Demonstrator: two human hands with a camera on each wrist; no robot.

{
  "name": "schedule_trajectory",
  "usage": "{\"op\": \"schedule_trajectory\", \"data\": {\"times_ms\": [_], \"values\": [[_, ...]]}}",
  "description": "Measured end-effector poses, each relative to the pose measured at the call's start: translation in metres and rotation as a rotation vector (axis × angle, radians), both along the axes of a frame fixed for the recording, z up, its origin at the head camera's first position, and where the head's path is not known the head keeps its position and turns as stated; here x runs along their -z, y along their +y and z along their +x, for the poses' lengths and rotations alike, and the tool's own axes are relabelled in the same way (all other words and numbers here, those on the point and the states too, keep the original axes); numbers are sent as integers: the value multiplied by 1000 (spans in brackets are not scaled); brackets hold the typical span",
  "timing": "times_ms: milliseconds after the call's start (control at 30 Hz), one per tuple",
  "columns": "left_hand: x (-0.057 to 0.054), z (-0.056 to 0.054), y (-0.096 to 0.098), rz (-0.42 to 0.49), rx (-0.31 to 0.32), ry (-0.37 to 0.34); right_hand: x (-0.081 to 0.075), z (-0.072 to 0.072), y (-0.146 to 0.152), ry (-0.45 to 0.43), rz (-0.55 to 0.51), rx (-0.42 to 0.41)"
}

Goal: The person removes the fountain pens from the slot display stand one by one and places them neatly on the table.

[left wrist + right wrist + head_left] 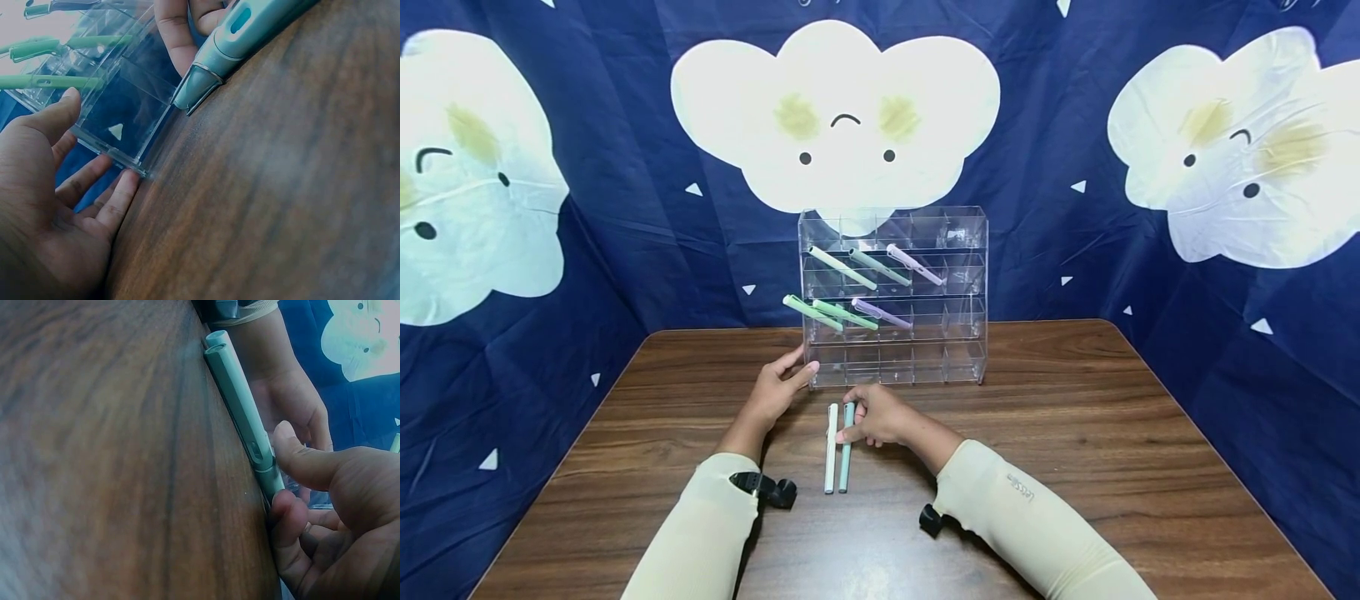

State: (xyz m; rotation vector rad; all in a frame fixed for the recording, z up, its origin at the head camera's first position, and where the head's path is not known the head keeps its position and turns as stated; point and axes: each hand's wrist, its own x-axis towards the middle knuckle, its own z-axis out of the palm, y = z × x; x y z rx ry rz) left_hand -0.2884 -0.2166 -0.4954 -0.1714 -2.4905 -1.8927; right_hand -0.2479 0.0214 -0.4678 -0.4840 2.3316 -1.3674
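Observation:
A clear acrylic rack (pixel 964 367) with several compartments stands upright at the back of the table. My left hand (pixel 775 392) is at its lower left corner, fingers along the side and thumb in front; in the left wrist view the fingertips touch the bottom edge. In front of the rack, a teal pen (pixel 845 467) and a white pen (pixel 831 450) lie side by side on the table. My right hand (pixel 880 414) pinches the teal pen near its cap end, between thumb and forefinger. The right wrist view shows the thumb (pixel 306 462) against the pen's side.
Slanted pens fill the rack's left compartments: whitish (pixel 842 268), grey-green (pixel 880 267) and lilac (pixel 914 264) above; two green ones (pixel 812 312) and a purple one (pixel 882 312) below. The wooden table (pixel 1075 450) meets a blue cloud-patterned cloth (pixel 1045 267).

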Motion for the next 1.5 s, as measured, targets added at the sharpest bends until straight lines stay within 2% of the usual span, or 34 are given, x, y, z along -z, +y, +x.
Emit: {"op": "schedule_trajectory", "data": {"times_ms": [467, 867, 1100, 1300, 1500], "values": [[1, -1, -1, 32, 7, 1, 1, -1, 0, -9, -2, -13], [1, 0, -1, 18, 3, -8, -1, -5, 7, -48, -33, -15], [1, -1, -1, 11, -7, -11, -10, -4, 14, -57, -36, -20], [3, -2, -1, 50, -8, -3, -21, -5, 20, -22, -11, -39], [3, -3, -1, 37, -10, 10, -33, -7, 27, 9, 10, -44]]}}
